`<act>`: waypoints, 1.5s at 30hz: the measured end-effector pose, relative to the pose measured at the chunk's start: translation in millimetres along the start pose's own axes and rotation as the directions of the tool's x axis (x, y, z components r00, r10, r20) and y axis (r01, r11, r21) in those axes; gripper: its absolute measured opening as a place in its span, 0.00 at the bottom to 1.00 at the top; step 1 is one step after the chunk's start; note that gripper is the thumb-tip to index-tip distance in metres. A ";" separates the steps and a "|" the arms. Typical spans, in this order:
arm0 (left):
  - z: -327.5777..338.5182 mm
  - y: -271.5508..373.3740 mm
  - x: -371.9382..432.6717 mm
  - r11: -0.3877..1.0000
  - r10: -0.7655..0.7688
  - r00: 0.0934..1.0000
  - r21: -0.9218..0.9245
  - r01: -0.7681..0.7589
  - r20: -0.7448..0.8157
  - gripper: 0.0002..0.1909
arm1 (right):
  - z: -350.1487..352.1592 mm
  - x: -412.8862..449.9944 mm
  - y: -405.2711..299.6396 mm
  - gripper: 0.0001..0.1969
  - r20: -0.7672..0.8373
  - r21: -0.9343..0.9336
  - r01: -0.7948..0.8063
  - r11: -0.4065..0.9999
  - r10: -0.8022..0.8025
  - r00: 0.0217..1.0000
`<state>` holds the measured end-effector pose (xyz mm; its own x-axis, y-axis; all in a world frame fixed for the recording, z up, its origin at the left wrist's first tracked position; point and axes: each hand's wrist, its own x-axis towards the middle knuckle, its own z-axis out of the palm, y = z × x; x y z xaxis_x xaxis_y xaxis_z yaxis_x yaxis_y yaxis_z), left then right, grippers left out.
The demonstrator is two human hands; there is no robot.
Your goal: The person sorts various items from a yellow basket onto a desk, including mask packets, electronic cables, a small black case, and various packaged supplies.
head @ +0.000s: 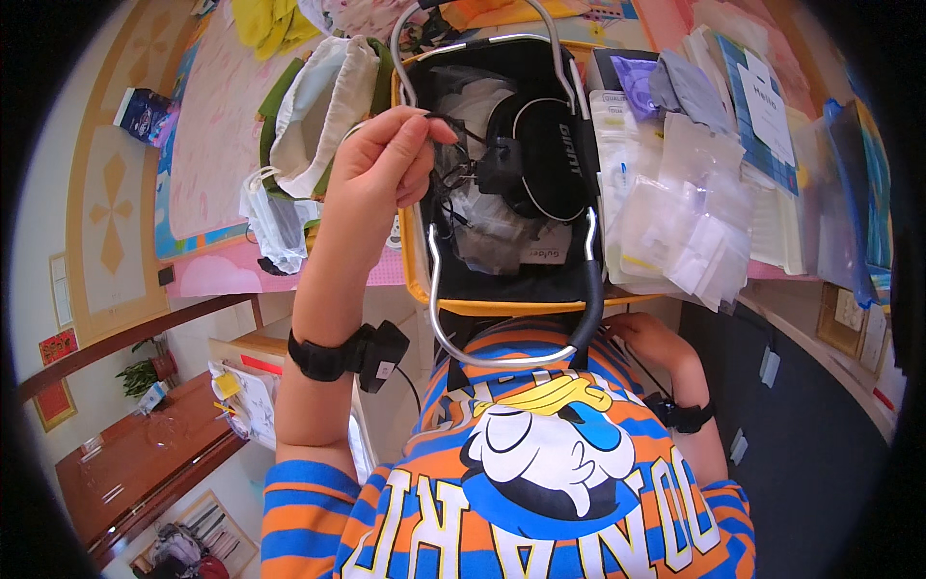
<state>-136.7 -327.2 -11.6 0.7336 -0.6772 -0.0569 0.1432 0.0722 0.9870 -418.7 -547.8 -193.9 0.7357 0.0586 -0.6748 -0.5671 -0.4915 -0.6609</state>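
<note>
Over the left side of the basket (506,305), a black fabric one with yellow trim and metal handles, my left hand (391,155) pinches a black cable (463,129). The cable leads toward a black power adapter plug (500,166) with metal prongs. Beside the plug lies a black zipped pouch (539,155) bearing a maker's name. Clear plastic bags (481,242) and tangled dark cords (454,188) fill the basket's middle. My right hand (655,340) is low by the basket's front right corner, close to my striped shirt; its fingertips are partly hidden, so its grip is unclear.
Left of the basket stands an open white drawstring bag (318,116) with green fabric around it. Clear zip bags (673,217), a purple packet (636,83) and stacked books and cards (759,108) crowd the right side. A pink cloth (210,152) covers part of the table.
</note>
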 end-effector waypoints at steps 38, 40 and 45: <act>-66.8 41.9 -51.0 0.992 -0.022 0.812 -0.085 0.088 0.583 0.12 | -6.1 -10.8 -274.8 0.28 -0.429 0.898 0.436 -0.062 -0.348 0.833; -69.0 34.5 -56.7 0.997 -0.015 0.868 -0.060 0.051 0.496 0.13 | -5.4 -10.7 -277.5 0.24 -0.483 0.872 0.482 -0.085 -0.316 0.817; -59.9 25.5 -64.5 0.992 -0.063 0.938 0.127 0.020 0.340 0.14 | -3.3 -3.0 -287.6 0.23 -0.538 0.811 0.580 0.084 -0.285 0.793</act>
<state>-140.6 -237.8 8.2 0.4532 -0.8891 -0.0645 0.0726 -0.0353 0.9967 -256.6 -409.5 -0.8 0.9445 -0.2808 -0.1704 0.0786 0.6970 -0.7128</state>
